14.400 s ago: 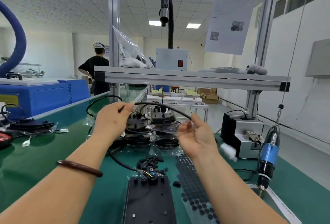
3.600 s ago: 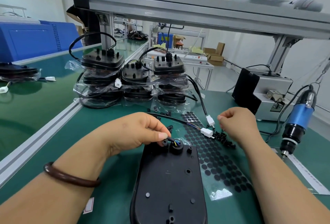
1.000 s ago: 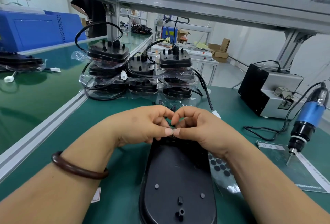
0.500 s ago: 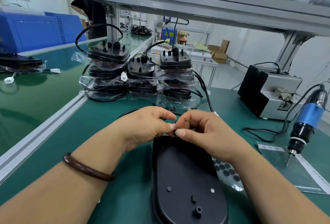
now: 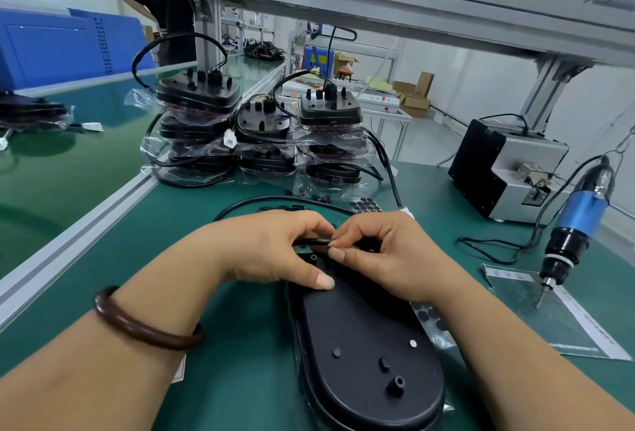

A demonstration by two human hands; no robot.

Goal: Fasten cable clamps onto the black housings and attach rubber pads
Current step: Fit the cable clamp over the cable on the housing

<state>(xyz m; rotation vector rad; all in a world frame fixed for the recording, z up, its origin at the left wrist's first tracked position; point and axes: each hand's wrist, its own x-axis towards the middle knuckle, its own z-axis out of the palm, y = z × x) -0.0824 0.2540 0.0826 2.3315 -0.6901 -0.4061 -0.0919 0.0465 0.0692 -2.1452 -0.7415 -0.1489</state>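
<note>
A black oval housing (image 5: 364, 344) lies flat on the green bench in front of me, its far end under my hands. My left hand (image 5: 271, 248) holds the black cable (image 5: 261, 199) at that end between curled fingers, its thumb resting on the housing's edge. My right hand (image 5: 385, 252) pinches a small black part against the cable right beside the left fingertips; I cannot make the part out. The cable loops away behind my hands. A clear sheet of round black rubber pads (image 5: 427, 319) sticks out from under my right wrist.
Stacks of bagged black housings with cables (image 5: 261, 128) stand behind my hands. A blue electric screwdriver (image 5: 574, 224) hangs at the right over a sheet (image 5: 563, 320). A grey and black machine (image 5: 505, 169) sits at the back right. Small black clamps (image 5: 309, 197) lie loose near the stacks.
My hands stay joined at the housing's far end. The left thumb has dropped onto the housing's edge, and the cable now shows between my fingertips. The view has tipped slightly closer.
</note>
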